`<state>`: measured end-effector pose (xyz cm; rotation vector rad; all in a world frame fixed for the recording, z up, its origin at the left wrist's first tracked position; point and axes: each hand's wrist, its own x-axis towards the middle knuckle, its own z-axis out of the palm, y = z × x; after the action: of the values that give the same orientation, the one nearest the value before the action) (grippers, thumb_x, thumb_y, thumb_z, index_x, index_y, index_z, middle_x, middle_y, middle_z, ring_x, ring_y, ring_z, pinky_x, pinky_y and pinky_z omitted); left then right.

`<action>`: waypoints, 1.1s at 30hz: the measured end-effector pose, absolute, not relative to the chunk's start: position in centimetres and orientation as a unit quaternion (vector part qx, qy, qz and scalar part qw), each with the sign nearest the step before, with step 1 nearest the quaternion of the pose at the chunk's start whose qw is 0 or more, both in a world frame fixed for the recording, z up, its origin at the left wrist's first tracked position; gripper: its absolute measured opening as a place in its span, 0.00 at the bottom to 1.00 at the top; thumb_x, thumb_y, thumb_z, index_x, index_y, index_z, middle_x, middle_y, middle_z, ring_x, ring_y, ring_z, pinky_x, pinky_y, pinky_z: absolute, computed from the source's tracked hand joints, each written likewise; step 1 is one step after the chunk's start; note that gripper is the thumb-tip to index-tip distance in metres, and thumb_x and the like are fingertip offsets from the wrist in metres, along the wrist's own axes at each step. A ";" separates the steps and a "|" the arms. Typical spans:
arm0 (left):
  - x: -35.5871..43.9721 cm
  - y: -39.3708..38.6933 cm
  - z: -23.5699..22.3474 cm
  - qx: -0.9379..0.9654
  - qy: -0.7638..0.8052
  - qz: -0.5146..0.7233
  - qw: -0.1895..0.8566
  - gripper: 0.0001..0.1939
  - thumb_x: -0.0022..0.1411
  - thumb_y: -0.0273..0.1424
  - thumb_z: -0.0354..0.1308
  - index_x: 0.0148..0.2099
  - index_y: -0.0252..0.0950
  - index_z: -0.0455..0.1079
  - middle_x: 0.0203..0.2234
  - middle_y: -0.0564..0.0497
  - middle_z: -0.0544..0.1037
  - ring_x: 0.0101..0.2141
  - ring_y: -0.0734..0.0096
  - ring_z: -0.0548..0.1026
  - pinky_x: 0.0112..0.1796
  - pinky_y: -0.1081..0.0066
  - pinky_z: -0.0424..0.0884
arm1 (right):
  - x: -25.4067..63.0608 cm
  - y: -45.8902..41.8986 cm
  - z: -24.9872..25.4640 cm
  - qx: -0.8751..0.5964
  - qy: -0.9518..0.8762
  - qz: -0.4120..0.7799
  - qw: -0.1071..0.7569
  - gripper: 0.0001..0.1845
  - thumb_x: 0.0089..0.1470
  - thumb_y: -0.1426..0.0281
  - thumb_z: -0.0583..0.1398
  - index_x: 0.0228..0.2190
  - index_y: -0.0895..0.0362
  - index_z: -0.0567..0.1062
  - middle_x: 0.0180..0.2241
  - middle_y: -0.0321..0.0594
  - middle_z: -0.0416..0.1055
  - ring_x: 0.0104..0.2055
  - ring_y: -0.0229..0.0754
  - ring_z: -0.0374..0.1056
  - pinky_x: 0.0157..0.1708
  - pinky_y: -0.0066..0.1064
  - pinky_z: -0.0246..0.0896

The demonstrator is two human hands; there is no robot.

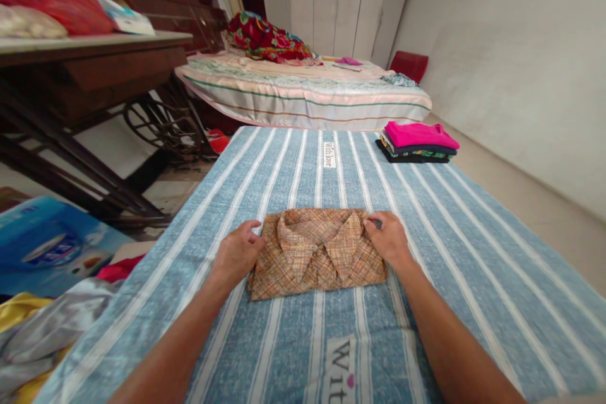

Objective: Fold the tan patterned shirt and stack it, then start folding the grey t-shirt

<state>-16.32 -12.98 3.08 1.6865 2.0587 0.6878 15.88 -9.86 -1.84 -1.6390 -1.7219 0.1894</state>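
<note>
A brown-orange checked collared shirt [317, 265], folded into a flat rectangle, lies on the striped cloth with its collar at the far side. My left hand [238, 254] is at its left edge. Thumb and index finger there are a little apart, and the thumb tip reaches the fabric. At the far right corner, beside the collar, my right hand [389, 240] pinches the shirt's edge between thumb and fingers.
Folded clothes [421, 142], pink on top, are stacked at the far right of the blue striped cloth [303, 183]. Beyond stands a bed [307, 91]. A sewing-machine table [95, 63] is at left, with a blue box [57, 246] and loose clothes [57, 328] nearer.
</note>
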 end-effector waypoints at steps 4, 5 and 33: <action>-16.3 -12.9 3.0 0.607 0.735 0.236 0.190 0.21 0.51 0.36 0.51 0.48 0.36 0.67 0.24 0.54 0.77 0.29 0.65 0.75 0.32 0.71 0.67 | 16.1 -9.5 -1.9 -0.631 -0.686 0.089 0.350 0.08 0.48 0.66 0.58 0.21 0.55 0.74 0.27 0.40 0.71 0.34 0.45 0.66 0.40 0.38 0.60; -16.3 -12.9 3.0 0.608 0.734 0.237 0.189 0.21 0.51 0.36 0.51 0.48 0.36 0.67 0.24 0.53 0.77 0.29 0.65 0.75 0.32 0.71 0.67 | 16.2 -9.5 -1.9 -0.629 -0.689 0.091 0.349 0.08 0.47 0.66 0.59 0.21 0.55 0.74 0.27 0.40 0.71 0.34 0.45 0.66 0.39 0.38 0.60; -15.9 -13.0 2.3 0.641 0.742 0.178 0.089 0.21 0.58 0.38 0.46 0.51 0.35 0.67 0.27 0.51 0.78 0.32 0.64 0.76 0.34 0.71 0.66 | 16.3 -7.9 -2.4 -0.601 -0.717 0.079 0.344 0.09 0.47 0.72 0.59 0.18 0.55 0.67 0.26 0.39 0.67 0.36 0.43 0.63 0.41 0.35 0.57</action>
<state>-15.91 -12.98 2.35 1.9054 2.2065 0.5284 16.28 -7.95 -2.37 -1.5609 -1.8628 0.2052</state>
